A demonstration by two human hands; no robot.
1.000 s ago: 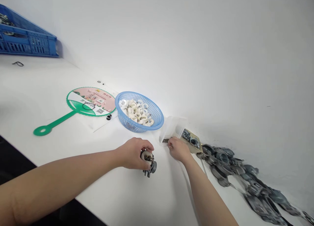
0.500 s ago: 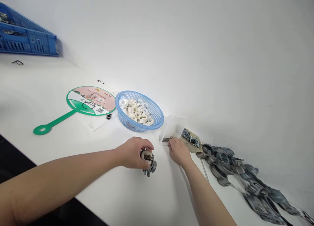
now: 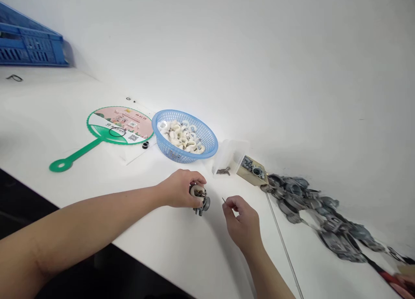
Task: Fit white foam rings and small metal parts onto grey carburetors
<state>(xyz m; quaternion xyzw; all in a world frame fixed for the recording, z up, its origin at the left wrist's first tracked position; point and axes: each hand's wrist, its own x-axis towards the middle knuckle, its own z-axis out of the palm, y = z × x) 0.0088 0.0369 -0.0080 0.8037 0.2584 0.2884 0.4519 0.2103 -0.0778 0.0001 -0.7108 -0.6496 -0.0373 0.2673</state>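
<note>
My left hand (image 3: 183, 189) is closed around a small grey metal carburetor (image 3: 201, 204) just above the white table. A white float and brass-coloured parts show in the carburetor's open side, which faces up. To its right, my right hand (image 3: 241, 217) pinches a thin dark pin (image 3: 224, 200) between thumb and fingertip. The pin's tip points toward the carburetor, apart from it. Behind my right hand, a clear plastic box (image 3: 231, 156) lies on its side with several thin pins (image 3: 223, 171) at its mouth.
A blue basket (image 3: 184, 156) holds many white floats. Left of it lies a green-handled fan (image 3: 121, 124). A small carton (image 3: 251, 173) with metal parts stands beside piled carburetor bodies (image 3: 295, 193) on the right. A blue crate (image 3: 35, 46) sits at far left.
My right hand has drawn back from the clear box toward me, with a thin pin now in its pinch. My left hand keeps its hold on the carburetor. The view has shifted slightly.
</note>
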